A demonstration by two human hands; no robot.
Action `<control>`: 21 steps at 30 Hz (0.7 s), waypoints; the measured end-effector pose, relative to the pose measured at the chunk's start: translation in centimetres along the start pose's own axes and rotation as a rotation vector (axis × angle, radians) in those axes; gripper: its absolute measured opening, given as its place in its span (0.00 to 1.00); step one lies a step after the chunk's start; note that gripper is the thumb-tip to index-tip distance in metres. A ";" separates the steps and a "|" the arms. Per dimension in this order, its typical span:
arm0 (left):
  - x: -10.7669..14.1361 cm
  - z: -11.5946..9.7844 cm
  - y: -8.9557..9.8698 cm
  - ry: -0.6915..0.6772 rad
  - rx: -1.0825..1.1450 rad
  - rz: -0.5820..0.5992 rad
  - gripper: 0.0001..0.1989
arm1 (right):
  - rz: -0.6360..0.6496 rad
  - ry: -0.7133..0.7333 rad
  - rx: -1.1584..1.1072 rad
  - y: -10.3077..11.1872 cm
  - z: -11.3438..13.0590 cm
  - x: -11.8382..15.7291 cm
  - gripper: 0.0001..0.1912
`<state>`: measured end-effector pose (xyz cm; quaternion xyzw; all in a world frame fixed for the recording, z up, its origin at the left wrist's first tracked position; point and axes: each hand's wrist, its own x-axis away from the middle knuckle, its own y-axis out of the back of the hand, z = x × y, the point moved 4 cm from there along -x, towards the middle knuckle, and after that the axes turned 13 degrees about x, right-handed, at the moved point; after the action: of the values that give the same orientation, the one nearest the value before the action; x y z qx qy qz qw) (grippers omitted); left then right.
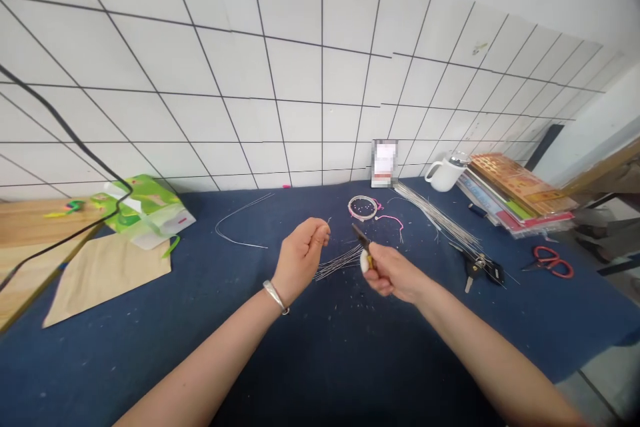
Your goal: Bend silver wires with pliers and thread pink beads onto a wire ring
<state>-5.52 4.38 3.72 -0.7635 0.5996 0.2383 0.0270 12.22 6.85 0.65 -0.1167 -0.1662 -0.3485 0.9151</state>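
My left hand is closed in a pinch, with the bent tip of a thin wire poking out above the fingertips. In my right hand is a pair of pliers with dark jaws and yellow and white handles, the jaws pointing up and left, apart from my left hand. A bundle of cut wires lies on the blue cloth between and below the hands. Just beyond the pliers sits a round clear dish holding small beads, beside a pink cord.
Long wires lie at right, near keys and red-handled scissors. Behind stand a phone, white mug and stacked books. A bent wire, brown paper and green packaging are at left.
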 end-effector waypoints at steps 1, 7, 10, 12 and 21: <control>0.1 0.2 -0.4 0.001 0.030 0.013 0.12 | 0.040 -0.015 -0.025 -0.6 -0.7 -0.4 0.22; 1.6 2.9 -3.4 0.216 0.219 0.250 0.15 | 0.159 -0.043 -0.177 -2.9 -2.3 -1.2 0.22; 1.6 2.0 -3.3 0.113 0.132 0.294 0.14 | 0.276 -0.059 -0.294 -3.3 -2.3 -0.6 0.23; 1.3 0.7 -3.1 -0.016 0.102 0.388 0.13 | 0.407 -0.080 -0.362 -3.5 -2.5 0.0 0.27; 1.4 -0.5 -2.5 -0.297 -0.345 0.507 0.13 | 0.633 -0.125 -0.401 -2.6 -4.7 0.6 0.35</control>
<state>-2.83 3.62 2.94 -0.5403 0.7109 0.4439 -0.0755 11.91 3.01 -3.19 -0.3601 -0.1056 -0.0662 0.9245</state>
